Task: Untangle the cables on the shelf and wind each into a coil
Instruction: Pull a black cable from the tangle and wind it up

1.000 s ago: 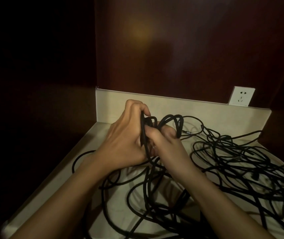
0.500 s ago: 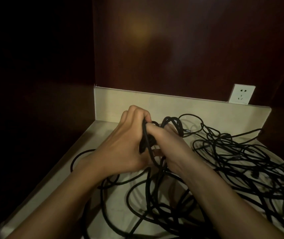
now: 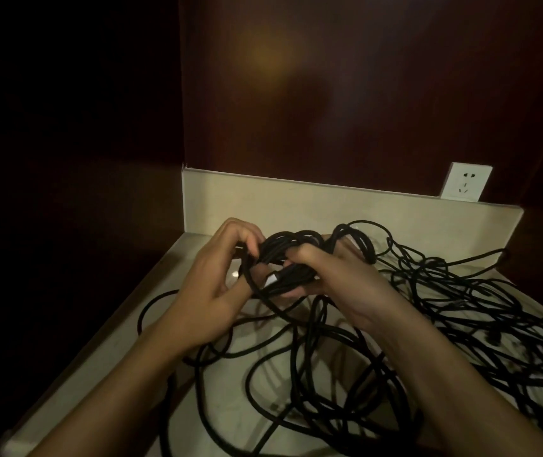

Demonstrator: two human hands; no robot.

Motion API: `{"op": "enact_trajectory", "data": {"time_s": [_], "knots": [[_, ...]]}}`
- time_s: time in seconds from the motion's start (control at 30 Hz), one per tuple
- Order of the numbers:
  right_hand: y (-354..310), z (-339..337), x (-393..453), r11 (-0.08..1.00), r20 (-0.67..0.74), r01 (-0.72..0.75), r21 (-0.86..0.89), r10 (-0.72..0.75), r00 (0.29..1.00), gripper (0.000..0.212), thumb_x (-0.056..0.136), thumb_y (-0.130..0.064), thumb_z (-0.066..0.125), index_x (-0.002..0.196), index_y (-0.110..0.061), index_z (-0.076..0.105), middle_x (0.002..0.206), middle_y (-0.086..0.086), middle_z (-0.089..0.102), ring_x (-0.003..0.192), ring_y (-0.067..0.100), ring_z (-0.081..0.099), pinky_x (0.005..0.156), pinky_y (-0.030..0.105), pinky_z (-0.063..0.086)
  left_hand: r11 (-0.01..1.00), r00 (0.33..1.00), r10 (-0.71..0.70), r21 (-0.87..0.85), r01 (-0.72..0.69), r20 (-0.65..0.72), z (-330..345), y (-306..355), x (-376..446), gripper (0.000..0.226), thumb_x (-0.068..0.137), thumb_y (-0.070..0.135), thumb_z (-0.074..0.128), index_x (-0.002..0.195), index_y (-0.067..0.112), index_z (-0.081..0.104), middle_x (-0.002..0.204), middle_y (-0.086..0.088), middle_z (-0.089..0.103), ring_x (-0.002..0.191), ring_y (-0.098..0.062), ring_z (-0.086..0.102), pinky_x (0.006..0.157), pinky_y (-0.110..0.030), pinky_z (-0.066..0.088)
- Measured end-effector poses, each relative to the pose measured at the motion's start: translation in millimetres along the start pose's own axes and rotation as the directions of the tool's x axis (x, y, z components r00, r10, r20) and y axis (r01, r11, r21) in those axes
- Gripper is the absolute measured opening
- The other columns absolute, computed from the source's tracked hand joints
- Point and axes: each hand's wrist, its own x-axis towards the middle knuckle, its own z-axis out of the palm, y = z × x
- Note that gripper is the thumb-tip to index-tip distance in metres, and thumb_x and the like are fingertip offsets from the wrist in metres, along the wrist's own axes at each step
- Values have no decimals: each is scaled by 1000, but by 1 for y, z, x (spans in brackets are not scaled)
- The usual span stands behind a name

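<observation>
The right hand (image 3: pixel 336 278) was curled around a small bundle of black cable (image 3: pixel 288 255), thumb on the near side and fingers wrapped behind, so that the turns already gathered could not spring apart. A pale metal plug (image 3: pixel 271 279) stuck out of the bundle's lower left edge, probably kept there as the starting end of the coil. The left hand (image 3: pixel 217 282) sat just beside it with its fingers bent, fingertips pinching a strand at the bundle's left side; it looked placed to feed or guide the next turn, though that is a judgement.

Both hands were raised a little above the shelf (image 3: pixel 115 357), likely so the loose length could trail down freely while it was wound. The rest of the cables (image 3: pixel 461 308) lay in a loose black tangle spread across the shelf's middle and right, well short of sorted (how many separate cables it held could not be told).

No box or tray was there; the shelf, with its low pale back panel (image 3: pixel 329 206), was the only thing holding the cables. A white wall socket (image 3: pixel 466 181) stood above the panel's right end, nothing plugged into it.
</observation>
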Motion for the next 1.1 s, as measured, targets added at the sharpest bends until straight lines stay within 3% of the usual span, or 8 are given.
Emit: {"op": "enact_trajectory", "data": {"time_s": [0.27, 0.47, 0.63, 0.7, 0.8, 0.93, 1.0, 1.1], "knots": [[-7, -15, 1, 993, -124, -6, 115, 20, 992, 54, 76, -29, 75, 115, 5, 61, 109, 19, 69, 105, 27, 66, 101, 45, 49, 994, 985, 98, 31, -103, 142, -18, 0, -3, 20, 76, 19, 46, 85, 4, 57, 104, -8, 56, 103, -30, 55, 85, -40, 47], [-16, -27, 4, 914, -40, -87, 396, 112, 993, 13, 91, -14, 57, 97, -7, 66, 103, 15, 66, 103, 24, 64, 87, 38, 55, 978, 995, 28, 202, -47, 96, -13, -14, -9, 29, 95, 27, 50, 82, 14, 72, 91, 5, 69, 101, -17, 65, 86, -45, 49], [-16, -25, 8, 963, -110, -54, 265, 85, 990, 12, 89, -15, 59, 99, -9, 63, 98, 13, 61, 98, 24, 61, 91, 40, 53, 960, 970, -75, 246, 133, -232, -14, 25, 14, 52, 85, 44, 58, 130, 20, 56, 132, 9, 55, 122, -7, 53, 102, -35, 49], [-17, -20, 9, 988, -182, -22, 152, 50, 982, 13, 90, -20, 59, 96, -8, 63, 93, 9, 66, 96, 22, 64, 85, 38, 55, 826, 992, 127, 556, -98, -14, -9, 53, 27, 89, 81, 39, 69, 155, 13, 26, 158, -4, 33, 147, -19, 30, 119, -34, 31], [-22, -11, 14, 1000, -237, 15, 11, -12, 971, 35, 92, -35, 59, 115, -8, 60, 105, 6, 72, 99, 20, 69, 79, 35, 59, 558, 938, 41, 771, -307, 344, 15, 69, 45, 123, 77, 45, 77, 157, 28, -16, 168, -9, 6, 155, -28, 0, 122, -36, 11], [-29, -3, 11, 992, -225, 78, -96, -98, 969, 38, 91, -36, 60, 113, -5, 60, 95, 7, 71, 87, 19, 70, 73, 34, 56, 674, 966, -83, 728, -126, 244, 20, 51, 66, 128, 76, 44, 80, 153, 39, -23, 134, -3, 55, 117, -26, 59, 96, -40, 52], [-30, -4, 8, 989, -210, 97, -109, -118, 970, 25, 88, -32, 65, 95, -9, 59, 82, 0, 65, 78, 14, 64, 66, 25, 51, 768, 978, -126, 641, -10, 166, 20, 45, 68, 125, 73, 36, 80, 157, 34, -12, 103, 4, 60, 88, -19, 63, 82, -40, 55], [-35, -8, 4, 977, -69, 124, -171, -138, 988, 23, 90, -34, 64, 92, -12, 64, 80, -3, 69, 79, 9, 67, 67, 22, 50, 808, 969, -173, 589, 37, 177, 18, 40, 65, 101, 71, 29, 78, 156, 26, 24, 106, 6, 64, 94, -15, 64, 84, -33, 53]]}}
